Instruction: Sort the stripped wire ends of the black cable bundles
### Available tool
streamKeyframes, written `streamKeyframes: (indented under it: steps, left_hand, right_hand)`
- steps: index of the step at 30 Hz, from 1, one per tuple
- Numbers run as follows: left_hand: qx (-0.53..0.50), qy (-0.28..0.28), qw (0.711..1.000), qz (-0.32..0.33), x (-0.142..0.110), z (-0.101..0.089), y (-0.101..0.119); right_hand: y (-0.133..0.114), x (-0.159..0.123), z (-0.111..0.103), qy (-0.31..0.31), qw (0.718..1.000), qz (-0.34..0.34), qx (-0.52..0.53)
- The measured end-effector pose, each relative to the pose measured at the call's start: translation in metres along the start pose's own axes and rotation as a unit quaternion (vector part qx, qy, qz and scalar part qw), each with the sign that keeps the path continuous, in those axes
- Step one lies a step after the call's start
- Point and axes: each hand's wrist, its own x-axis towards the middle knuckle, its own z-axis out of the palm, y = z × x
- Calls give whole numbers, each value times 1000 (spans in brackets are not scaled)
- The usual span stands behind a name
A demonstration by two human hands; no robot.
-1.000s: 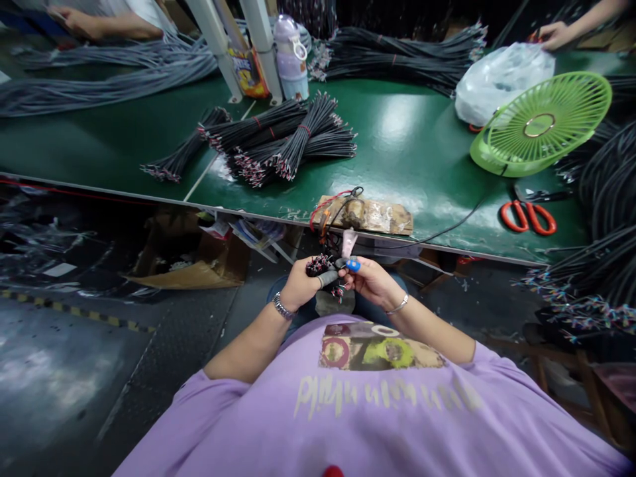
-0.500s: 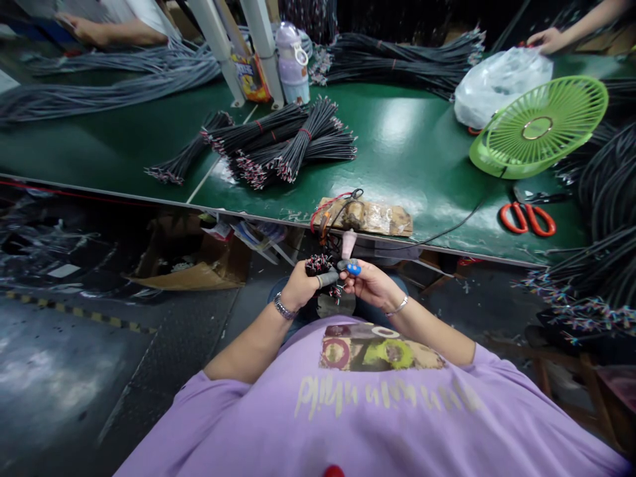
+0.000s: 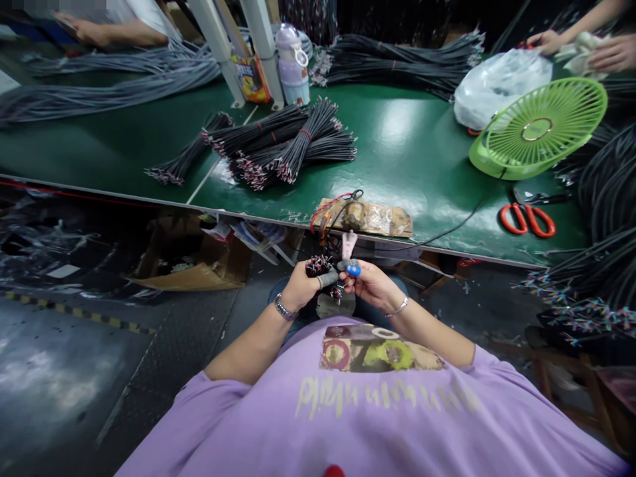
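Note:
My left hand (image 3: 303, 285) is closed around a bundle of black cables (image 3: 320, 265), whose stripped ends with small coloured wires point up. A grey cover sits on its thumb. Beside it my right hand (image 3: 370, 283) pinches at the wire ends, with grey and blue covers on its fingertips; what lies between those fingertips is too small to make out. Just beyond the hands, a pale pink wrapped piece (image 3: 349, 245) hangs at the table edge, below a worn wooden block (image 3: 380, 217) with red and black wires.
Tied black cable bundles (image 3: 283, 142) lie on the green table (image 3: 412, 152). To the right are red-handled scissors (image 3: 527, 218), a green fan (image 3: 539, 126), a plastic bag (image 3: 501, 86) and more cables (image 3: 609, 199). A bottle (image 3: 293, 66) stands behind. A cardboard box (image 3: 193, 265) sits below, left.
At the far right, another person's second hand has come into view with a pale cloth-like item. My own hands have barely shifted.

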Motion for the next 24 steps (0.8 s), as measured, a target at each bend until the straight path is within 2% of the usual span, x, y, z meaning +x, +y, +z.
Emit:
streamKeyframes:
  steps: [9, 12, 16, 20, 24]
  left_hand:
    - [-23, 7, 1000, -2, 0, 0, -1]
    - [-37, 37, 999, -1, 0, 2, -1]
    - [-8, 83, 996, 31, 1, 0, -1]
    - [62, 64, 995, 49, 1, -5, -1]
    - [92, 10, 995, 31, 0, -9, 2]
  right_hand:
    - [2, -1, 2, 2, 1000, -5, -4]
    - [2, -2, 4, 33, 996, -51, -65]
    - [0, -5, 7, 57, 969, -137, -199]
    - [-8, -6, 8, 32, 955, -140, -259]
    - [-13, -5, 6, -13, 959, -81, -271]
